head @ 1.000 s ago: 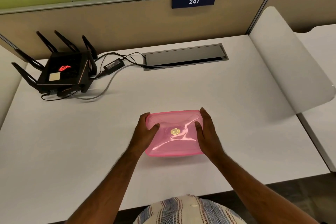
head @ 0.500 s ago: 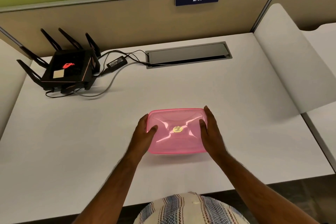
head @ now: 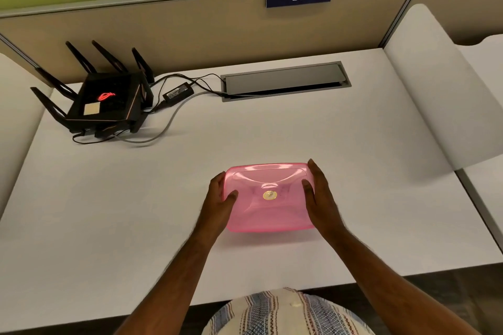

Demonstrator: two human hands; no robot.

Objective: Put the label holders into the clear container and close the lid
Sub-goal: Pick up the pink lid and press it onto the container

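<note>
A white worktop (head: 272, 128) carries a translucent pink plastic lid (head: 268, 196) at six o'clock, hiding whatever is beneath it. The left hand (head: 219, 202) and right hand (head: 319, 196) grip its short edges, fingers curled round. A black antennaed router (head: 104, 100) sits at ten o'clock.

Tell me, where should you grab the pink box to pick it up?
Probably by its two short ends, one hand from each side, just as the left hand and right hand grip the pink box now. It is wide, flat and smooth on top.
</note>
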